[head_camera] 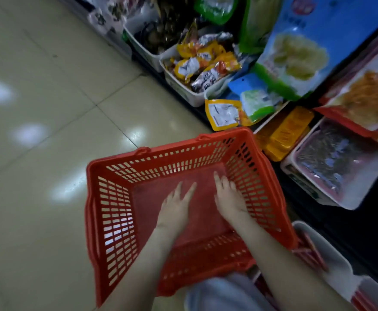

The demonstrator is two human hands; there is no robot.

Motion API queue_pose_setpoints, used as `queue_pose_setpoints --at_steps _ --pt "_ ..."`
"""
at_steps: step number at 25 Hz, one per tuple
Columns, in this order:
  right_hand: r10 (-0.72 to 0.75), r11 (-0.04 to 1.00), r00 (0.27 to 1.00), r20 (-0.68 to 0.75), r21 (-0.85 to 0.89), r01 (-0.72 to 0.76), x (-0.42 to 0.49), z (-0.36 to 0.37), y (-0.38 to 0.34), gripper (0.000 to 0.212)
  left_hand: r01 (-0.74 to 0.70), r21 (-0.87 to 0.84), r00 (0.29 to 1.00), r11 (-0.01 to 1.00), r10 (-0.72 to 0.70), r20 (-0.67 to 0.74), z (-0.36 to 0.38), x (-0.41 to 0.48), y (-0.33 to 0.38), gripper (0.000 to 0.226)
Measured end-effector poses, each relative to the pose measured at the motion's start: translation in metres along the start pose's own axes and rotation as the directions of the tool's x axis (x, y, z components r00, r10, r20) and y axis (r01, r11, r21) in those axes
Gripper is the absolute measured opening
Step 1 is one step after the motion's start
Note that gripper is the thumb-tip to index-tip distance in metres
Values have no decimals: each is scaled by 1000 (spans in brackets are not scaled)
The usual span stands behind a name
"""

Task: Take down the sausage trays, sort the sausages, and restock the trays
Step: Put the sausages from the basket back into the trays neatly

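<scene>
Head view: left hand (175,205) and right hand (228,196) lie flat, fingers spread, holding nothing, in the empty red basket (116,209). The sausage tray (333,257) by its near-right corner likely awaits sorting.

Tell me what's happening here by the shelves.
A person is bent over a red basket beside low shelves of packaged food. The left hand and the right hand both lie flat on the basket's bare bottom with fingers straight, and neither holds anything. A white tray with red sticks, probably sausages, sits by the basket's near right corner. No sorting shows yet.
</scene>
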State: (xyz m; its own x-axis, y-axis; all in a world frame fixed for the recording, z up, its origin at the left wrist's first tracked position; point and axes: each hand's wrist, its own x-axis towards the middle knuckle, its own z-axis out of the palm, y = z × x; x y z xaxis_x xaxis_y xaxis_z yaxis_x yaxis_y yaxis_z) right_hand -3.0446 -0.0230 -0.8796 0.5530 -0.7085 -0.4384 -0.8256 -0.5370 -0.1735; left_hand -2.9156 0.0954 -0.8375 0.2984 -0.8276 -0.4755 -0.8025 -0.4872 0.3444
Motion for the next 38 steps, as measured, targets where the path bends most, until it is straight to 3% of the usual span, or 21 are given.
queue_pose_setpoints --at_steps 3,6,10,12,15,18,20,24,27,29,32,36,38 --pt "140 981 970 197 -164 -108 35 53 17 98 28 39 998 999 -30 54 39 38 -11 72" --pt "150 963 966 209 -253 -95 44 78 24 105 50 102 996 993 -57 63 56 58 -14 74" --pt "-8 993 982 191 -115 30 30 49 8 101 129 47 989 991 -132 67 43 50 6 76" --pt "-78 997 991 110 -8 80 9 2 -3 97 120 -99 993 988 -120 10 17 33 27 79" --pt "-65 936 992 -107 337 98 -37 -76 1 96 -65 -350 984 934 1 -180 -32 4 77 74" --pt "14 787 933 -360 579 211 -119 -149 35 97 -324 -377 917 868 189 -352 -73 -43 153 64" --pt "129 729 898 -421 654 202 -185 -181 70 99 -474 -330 857 816 341 -386 -86 -80 210 64" --pt "473 595 787 -395 802 45 -340 -203 148 100 -698 -235 716 676 659 -230 -73 -161 336 61" --pt "715 452 637 -287 885 -109 -437 -177 208 73 -796 -40 604 604 797 20 -28 -210 415 61" --pt "863 240 496 -97 943 -233 -487 -140 247 61 -811 67 584 582 793 176 14 -236 449 60" --pt "931 -10 351 104 966 -260 -547 -66 300 54 -812 107 573 574 747 337 100 -265 482 58" --pt "922 -226 257 290 941 -252 -587 39 356 44 -807 127 551 577 657 515 225 -277 496 59" --pt "906 -274 239 349 915 -296 -591 86 379 47 -814 187 545 549 611 574 277 -269 492 61"
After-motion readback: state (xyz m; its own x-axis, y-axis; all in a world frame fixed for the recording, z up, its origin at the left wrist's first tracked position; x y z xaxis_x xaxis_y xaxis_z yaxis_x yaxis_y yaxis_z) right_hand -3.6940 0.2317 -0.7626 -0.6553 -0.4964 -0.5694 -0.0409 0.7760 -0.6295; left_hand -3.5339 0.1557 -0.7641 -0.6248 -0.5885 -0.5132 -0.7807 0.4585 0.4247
